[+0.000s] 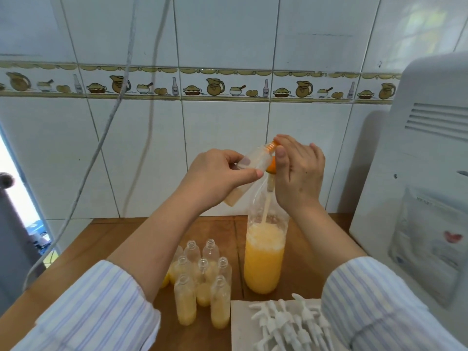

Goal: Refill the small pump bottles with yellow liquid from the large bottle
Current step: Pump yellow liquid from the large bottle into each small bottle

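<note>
the left hand [217, 173] grips a small pump bottle [249, 171], thumb below and fingers curled over its clear body, holding it tilted with the neck up and to the right and a little pale yellow liquid pooled at its low end. the right hand [297, 171] pinches an orange pump top [272, 158] at that neck, thumb and forefinger closed on it, the other fingers loosely bent; whether the top is threaded on or already free i cannot tell. its dip tube [269, 196] hangs down from it, over the open top of the large bottle [264, 252], which stands on the wooden counter [106, 239] about two-thirds full of yellow liquid with foam on top. the tube looks wet, so drips could fall outside the mouth if the right hand drifts sideways. the tilted bottle could spill what it holds if the neck dips lower. just left of the large bottle stands a tight cluster of uncapped small bottles [202, 282], part filled; a sleeve [101, 307] or forearm dropping low could knock them over like skittles. white pump heads [291, 323] lie in a heap on a paper towel [243, 328] near the right sleeve, and could be swept off. a white appliance [417, 173] stands to the right against the tiled wall [228, 34].
</note>
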